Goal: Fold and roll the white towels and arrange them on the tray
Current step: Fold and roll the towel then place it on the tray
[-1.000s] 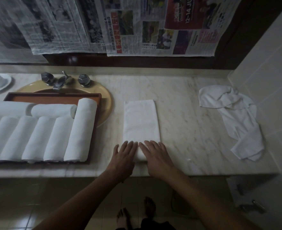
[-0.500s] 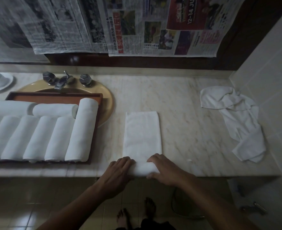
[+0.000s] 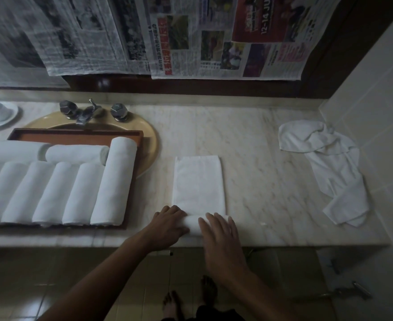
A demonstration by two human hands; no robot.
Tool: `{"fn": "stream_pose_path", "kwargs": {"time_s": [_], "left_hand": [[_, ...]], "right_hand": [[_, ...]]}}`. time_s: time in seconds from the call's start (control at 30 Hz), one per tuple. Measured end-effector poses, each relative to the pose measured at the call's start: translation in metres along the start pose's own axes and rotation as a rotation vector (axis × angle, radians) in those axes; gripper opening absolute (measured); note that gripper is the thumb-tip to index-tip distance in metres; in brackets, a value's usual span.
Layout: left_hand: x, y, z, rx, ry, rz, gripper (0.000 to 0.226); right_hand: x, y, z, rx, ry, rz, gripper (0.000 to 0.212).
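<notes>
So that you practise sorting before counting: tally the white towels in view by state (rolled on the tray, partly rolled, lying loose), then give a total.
Rolled towels on the tray: 7, the leftmost cut by the frame edge
Partly rolled towel: 1
Loose heap: 1, whether one towel or more I cannot tell
Total: 9

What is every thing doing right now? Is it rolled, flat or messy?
Folded towel: flat on the counter, near end rolled up.
Left hand: fingers curled on the roll's left end.
Right hand: laid flat on the roll.
Rolled towels: rolled, lying on the tray.
Tray: over the sink, mostly full.
Loose towel: crumpled, not folded.
</notes>
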State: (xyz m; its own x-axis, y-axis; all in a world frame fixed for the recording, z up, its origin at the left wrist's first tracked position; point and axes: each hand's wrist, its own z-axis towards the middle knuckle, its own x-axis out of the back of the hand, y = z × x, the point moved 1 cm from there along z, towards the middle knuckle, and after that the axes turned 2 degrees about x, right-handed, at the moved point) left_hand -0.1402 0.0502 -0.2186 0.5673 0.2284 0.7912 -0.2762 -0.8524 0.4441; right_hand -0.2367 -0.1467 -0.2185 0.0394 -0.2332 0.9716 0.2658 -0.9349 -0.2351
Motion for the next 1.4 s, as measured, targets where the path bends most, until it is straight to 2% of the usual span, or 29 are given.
{"fn": "stream_pose_path", "kwargs": {"time_s": [0.1,0.2,0.27,0.37,0.43,0.5,0.67,0.8,0.97,1.1,1.4], "left_hand": [[0.0,0.006,-0.003,0.03,0.105,-0.026,0.078],[-0.013,0.014,-0.013,-0.054,0.391,0.065,0.053],[-0.023,0.023,-0.018,-0.105,0.456,0.135,0.056],[-0.036,0.025,-0.016,-0.12,0.393,0.301,0.08],[-0.037,0.017,-0.006,-0.077,0.325,0.341,0.094],[-0.032,0.01,0.005,-0.048,0.277,0.335,0.098],[-0.019,0.006,0.017,-0.06,0.229,0.269,0.079],[-0.016,0.01,0.002,-0.093,0.158,0.279,0.072],[-0.032,0.011,-0.023,-0.166,0.196,0.245,0.069],[-0.028,0.009,-0.022,-0.227,0.265,0.325,0.067],[-0.016,-0.006,-0.023,-0.183,0.192,0.194,0.067]], "right_hand": [[-0.008,0.005,0.003,-0.013,-0.083,-0.062,0.089],[-0.008,0.01,0.016,-0.02,-0.119,-0.101,0.097],[-0.008,0.015,0.025,-0.026,-0.144,-0.099,0.099],[-0.008,0.023,0.04,-0.004,-0.19,-0.107,0.098],[-0.008,0.028,0.051,0.016,-0.216,-0.118,0.097],[-0.003,0.032,0.062,0.037,-0.241,-0.134,0.094],[0.015,0.036,0.077,0.106,-0.326,-0.156,0.086],[0.021,0.036,0.066,0.123,-0.414,-0.089,0.081],[0.019,0.037,0.045,0.145,-0.453,-0.027,0.073],[0.023,0.037,0.048,0.132,-0.492,-0.014,0.07],[0.029,0.035,0.056,0.073,-0.569,-0.015,0.071]]}}
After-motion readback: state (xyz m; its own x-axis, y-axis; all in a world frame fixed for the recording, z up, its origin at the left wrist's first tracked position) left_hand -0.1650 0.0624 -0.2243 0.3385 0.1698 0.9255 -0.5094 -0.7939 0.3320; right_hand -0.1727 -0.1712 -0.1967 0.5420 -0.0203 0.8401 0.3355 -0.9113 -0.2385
